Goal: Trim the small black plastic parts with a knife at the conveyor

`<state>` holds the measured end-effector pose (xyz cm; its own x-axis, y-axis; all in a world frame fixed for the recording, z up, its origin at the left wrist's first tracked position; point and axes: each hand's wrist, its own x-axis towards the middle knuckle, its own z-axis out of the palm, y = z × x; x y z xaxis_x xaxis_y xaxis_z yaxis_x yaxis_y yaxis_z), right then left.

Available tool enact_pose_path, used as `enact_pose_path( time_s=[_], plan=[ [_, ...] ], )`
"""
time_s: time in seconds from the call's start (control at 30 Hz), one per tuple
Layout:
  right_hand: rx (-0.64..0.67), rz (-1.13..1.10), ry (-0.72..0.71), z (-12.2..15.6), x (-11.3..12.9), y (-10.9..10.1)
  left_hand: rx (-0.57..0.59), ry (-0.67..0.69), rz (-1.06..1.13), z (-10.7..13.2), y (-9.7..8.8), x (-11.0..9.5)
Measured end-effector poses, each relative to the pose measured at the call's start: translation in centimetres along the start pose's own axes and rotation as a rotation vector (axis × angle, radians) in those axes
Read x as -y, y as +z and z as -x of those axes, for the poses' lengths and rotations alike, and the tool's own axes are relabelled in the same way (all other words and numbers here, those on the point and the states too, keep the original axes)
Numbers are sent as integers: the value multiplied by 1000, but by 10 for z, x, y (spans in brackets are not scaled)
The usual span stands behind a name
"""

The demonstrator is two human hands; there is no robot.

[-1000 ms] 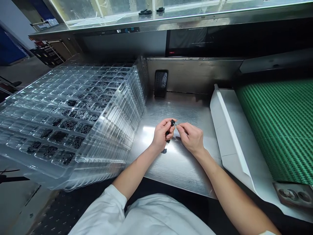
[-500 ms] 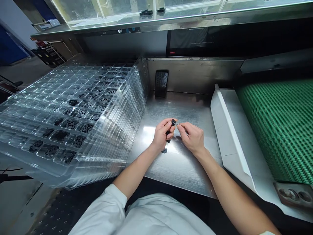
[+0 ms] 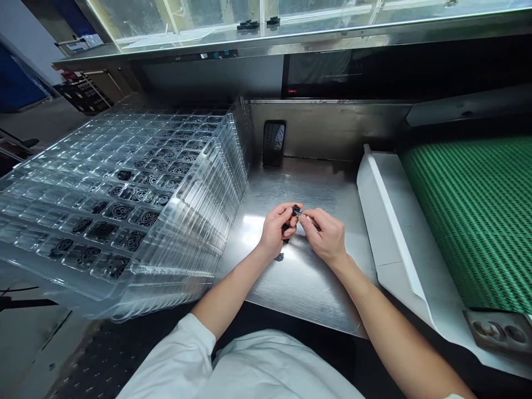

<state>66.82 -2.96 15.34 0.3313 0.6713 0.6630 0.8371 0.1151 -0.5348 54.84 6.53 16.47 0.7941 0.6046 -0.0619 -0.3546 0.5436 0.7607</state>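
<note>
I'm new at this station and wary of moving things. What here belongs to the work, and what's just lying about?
Work: left hand holding a small black part; right hand pinching a thin metal piece; dark part on the steel bench; clear trays of dark parts.
Lying about: dark phone against the wall.

Pretty much a black, white and silver setup, tbh. The belt [image 3: 477,221] is bright green with a diagonal ribbed pattern, the guide [image 3: 394,238] beside it is plain white, and the table [image 3: 307,288] is brushed silver. The clear tray [image 3: 195,221] holds black discs [image 3: 118,211] with a ring-and-spoke pattern. The part [image 3: 295,210] is black too, the pin [image 3: 305,215] silver. The sleeve [image 3: 178,360] is white, and there's a blue wall [image 3: 16,77] way off left.
</note>
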Motion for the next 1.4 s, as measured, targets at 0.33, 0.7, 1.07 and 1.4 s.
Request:
enact_pose_path(
  time_s=[0.33,0.7,1.07,1.4],
  plan=[
    [-41,-108,-33,-1,5,0,-34,2,-24,2,11,4],
    [-92,102,-78,2,-27,-1,-87,45,-63,-1,10,7],
    [95,115,87,9,-35,9,499,268,-1038,160,78,-137],
    [161,132,166,6,-24,8,-73,294,-2051,86,41,-335]
  ],
)
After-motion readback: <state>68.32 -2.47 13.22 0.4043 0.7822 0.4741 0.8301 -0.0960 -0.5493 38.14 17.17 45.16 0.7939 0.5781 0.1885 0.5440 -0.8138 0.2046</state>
